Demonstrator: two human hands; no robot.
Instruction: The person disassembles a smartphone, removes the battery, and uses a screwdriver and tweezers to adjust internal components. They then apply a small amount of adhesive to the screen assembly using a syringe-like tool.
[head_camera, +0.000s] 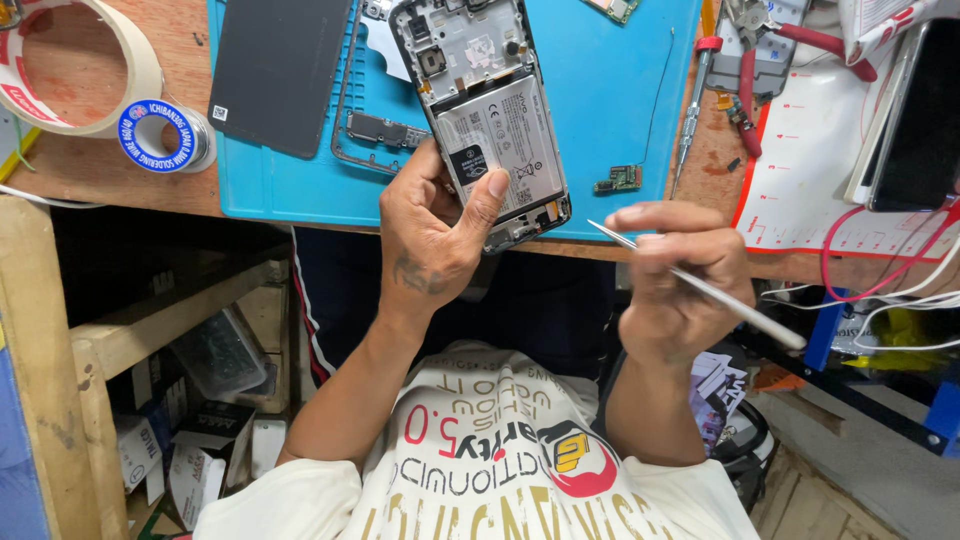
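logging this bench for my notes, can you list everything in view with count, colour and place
phone: 1, back off, grey and white insides, on the mat, lower end held
mat: 1, blue, on the wooden bench
back cover: 1, dark grey, mat's left part
frame: 1, grey, mat, left of the phone
small board: 1, green, mat, right of the phone
tape roll: 1, cream, bench top left
solder spool: 1, blue and white, beside the tape roll
screwdriver: 1, red cap, mat's right edge
pliers: 1, red handles, top right
tweezers: 1, silver, in the right hand
left hand: grips the phone
right hand: holds the tweezers
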